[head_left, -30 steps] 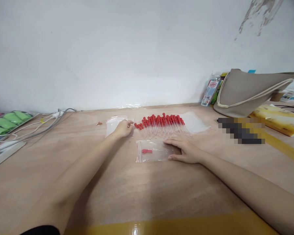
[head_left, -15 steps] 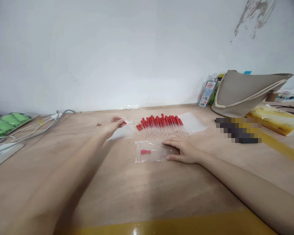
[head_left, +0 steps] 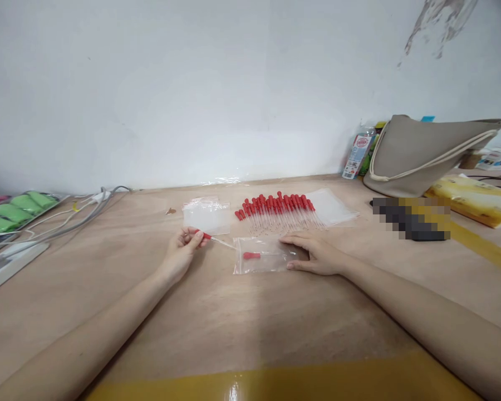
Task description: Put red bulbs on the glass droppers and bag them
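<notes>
My left hand (head_left: 182,252) pinches a glass dropper (head_left: 205,235) by its red rubber bulb, and the thin clear tube slants right and down. The tube's tip is at the left, open-looking end of a clear zip bag (head_left: 271,267) lying flat. Inside that bag is another dropper (head_left: 251,255) with its red bulb to the left. At the bag's right end, my right hand (head_left: 317,256) holds it, thumb on the near edge and fingers on the far edge. A row of several red-bulbed droppers (head_left: 275,205) lies just beyond.
One stack of clear bags (head_left: 206,217) lies left of the dropper row and another stack (head_left: 334,209) lies to its right. Cables (head_left: 94,209) and a green package (head_left: 29,209) are at far left. A grey bag (head_left: 430,156), a bottle (head_left: 357,153) and a yellow pack (head_left: 470,200) stand right.
My left hand has come back toward me from over the left bag stack, bringing the dropper to the bag's left end. My right hand stays on the bag. The view shifts slightly.
</notes>
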Tool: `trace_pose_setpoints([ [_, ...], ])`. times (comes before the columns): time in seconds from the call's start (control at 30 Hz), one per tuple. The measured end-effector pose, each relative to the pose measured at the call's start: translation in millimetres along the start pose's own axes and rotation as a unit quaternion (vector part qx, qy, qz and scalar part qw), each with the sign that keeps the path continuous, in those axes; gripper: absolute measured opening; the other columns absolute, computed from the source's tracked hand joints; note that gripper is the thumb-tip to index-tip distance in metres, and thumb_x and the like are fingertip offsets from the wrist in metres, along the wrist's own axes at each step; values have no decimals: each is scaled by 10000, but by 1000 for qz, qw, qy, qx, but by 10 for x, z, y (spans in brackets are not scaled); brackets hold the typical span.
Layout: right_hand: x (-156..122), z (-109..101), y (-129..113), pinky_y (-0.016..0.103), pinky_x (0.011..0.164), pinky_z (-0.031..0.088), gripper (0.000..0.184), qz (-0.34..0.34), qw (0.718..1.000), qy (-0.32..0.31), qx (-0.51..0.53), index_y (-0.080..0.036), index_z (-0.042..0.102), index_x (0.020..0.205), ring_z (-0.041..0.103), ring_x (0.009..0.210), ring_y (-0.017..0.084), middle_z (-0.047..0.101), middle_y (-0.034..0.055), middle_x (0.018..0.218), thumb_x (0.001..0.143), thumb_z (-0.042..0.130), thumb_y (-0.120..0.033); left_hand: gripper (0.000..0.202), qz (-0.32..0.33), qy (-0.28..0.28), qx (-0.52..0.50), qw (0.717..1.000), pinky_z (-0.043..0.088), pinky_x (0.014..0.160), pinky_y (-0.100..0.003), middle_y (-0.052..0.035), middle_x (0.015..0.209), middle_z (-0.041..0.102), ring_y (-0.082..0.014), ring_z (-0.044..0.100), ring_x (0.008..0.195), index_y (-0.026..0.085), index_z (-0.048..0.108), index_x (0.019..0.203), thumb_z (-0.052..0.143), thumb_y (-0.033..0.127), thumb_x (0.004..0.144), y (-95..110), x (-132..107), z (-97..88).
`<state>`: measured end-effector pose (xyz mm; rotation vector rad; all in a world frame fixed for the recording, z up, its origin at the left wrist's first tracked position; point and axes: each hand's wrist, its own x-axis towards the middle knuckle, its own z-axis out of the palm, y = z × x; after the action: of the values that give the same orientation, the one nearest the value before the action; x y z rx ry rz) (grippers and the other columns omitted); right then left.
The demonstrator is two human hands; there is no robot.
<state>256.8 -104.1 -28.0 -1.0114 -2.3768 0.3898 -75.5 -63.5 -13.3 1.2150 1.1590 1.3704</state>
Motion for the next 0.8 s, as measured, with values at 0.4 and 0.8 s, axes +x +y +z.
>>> trace_pose_setpoints([
  [0.4,4,-1,9,430,930,408,557,-8,1000,3,-3,-192,495,1217,503,1090,240,545,115,1187,750,594,-480,322,-88,-184,121,972,463,499,-193,-5,587,646,-83,577,498,125,561,738,761,316,574,44,-214,418],
  [0.8,2,7,15,418,925,409,559,-3,1000,-1,2,-183,494,1214,500,1085,236,543,116,1181,752,591,-482,310,-1,-276,242,930,422,492,-196,-31,777,685,-70,498,485,179,676,967,596,371,737,44,-229,500],
])
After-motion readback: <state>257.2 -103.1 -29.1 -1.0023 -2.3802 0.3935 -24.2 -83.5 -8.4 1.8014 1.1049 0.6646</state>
